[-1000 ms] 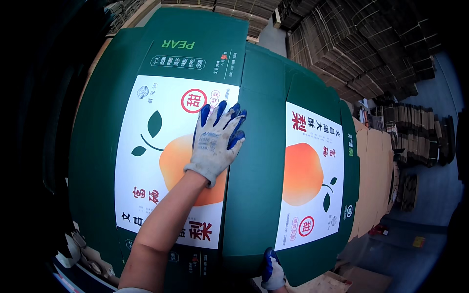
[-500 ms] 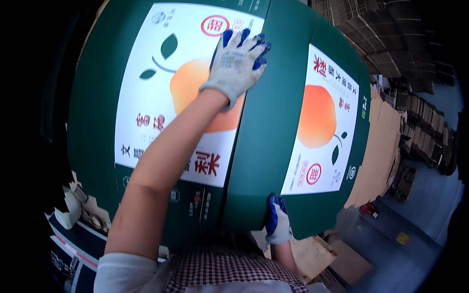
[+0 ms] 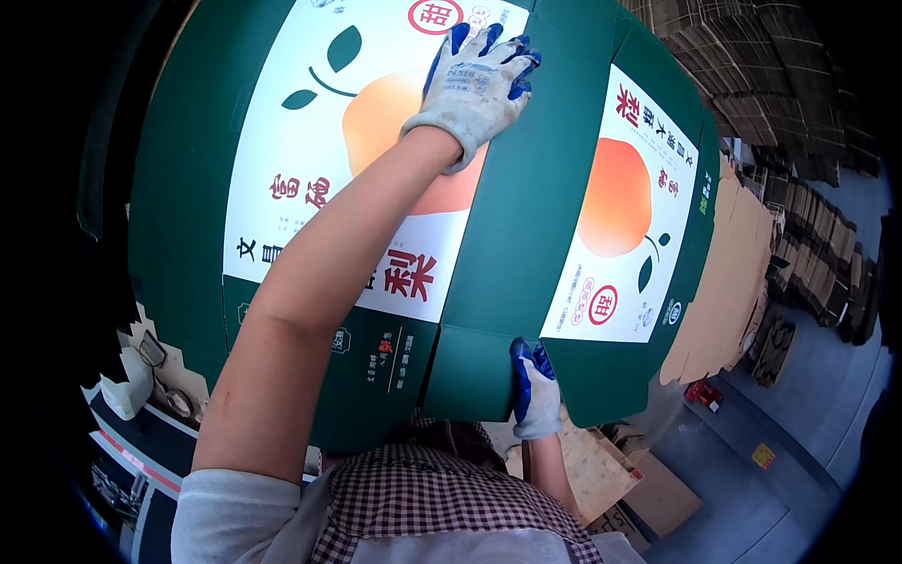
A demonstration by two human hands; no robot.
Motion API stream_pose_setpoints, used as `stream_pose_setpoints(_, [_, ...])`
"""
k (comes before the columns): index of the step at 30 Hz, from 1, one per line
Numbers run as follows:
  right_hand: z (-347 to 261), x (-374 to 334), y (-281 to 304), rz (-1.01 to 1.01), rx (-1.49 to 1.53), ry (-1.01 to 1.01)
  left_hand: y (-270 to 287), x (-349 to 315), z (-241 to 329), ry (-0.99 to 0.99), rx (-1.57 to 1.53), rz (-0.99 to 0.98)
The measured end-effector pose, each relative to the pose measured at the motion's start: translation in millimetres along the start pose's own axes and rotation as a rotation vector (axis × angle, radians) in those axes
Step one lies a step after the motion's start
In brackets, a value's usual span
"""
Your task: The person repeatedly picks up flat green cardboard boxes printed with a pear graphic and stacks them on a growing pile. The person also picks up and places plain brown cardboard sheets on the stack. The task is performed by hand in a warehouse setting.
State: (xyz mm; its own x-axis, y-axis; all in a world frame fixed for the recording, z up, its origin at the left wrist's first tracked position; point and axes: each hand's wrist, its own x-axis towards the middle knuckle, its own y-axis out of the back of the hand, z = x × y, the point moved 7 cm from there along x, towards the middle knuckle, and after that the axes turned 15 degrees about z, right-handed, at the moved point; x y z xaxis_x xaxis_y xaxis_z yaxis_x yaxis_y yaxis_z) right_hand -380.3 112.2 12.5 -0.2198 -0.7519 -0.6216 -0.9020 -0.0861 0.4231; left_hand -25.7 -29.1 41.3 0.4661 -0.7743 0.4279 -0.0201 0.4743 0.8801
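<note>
A large flat cardboard box blank (image 3: 512, 216), green with white printed panels showing orange pears, spreads across most of the view in front of me. My left hand (image 3: 481, 86), in a white work glove with blue-coated fingertips, lies on it with fingers spread, over the upper right part of the larger white panel and the green strip beside it. At the near edge, my right hand (image 3: 537, 387), gloved the same way, grips the cardboard by a slit between two flaps. Part of its fingers is hidden by the board.
Brown cardboard sheets (image 3: 722, 273) stick out beyond the right side. Tall stacks of folded cardboard (image 3: 752, 66) stand at the far right. A wooden pallet or board (image 3: 592, 475) is below on the right, and a red object (image 3: 703, 395) lies on the grey floor. Black-topped equipment (image 3: 141, 442) stands at lower left.
The box blank has shifted away from me and slightly right in the view. Both hands have moved with it, the left still flat and the right still at the near edge.
</note>
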Motion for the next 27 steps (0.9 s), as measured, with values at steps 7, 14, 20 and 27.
stream_pose_setpoints(7, [-6, -2, -12, -0.037, 0.051, -0.035, 5, 1, 1, -0.003, -0.019, 0.006])
stream_pose_setpoints(14, [-15, -5, -15, -0.050, 0.045, -0.035, 11, 6, 16, -0.083, -0.012, -0.053])
stream_pose_setpoints(20, [7, 12, -22, -0.088, 0.122, -0.060, 16, 1, 27, -0.121, 0.073, -0.128])
stream_pose_setpoints(27, [40, 26, -28, -0.064, 0.099, -0.046, 70, -116, 51, -0.240, -0.006, -0.276])
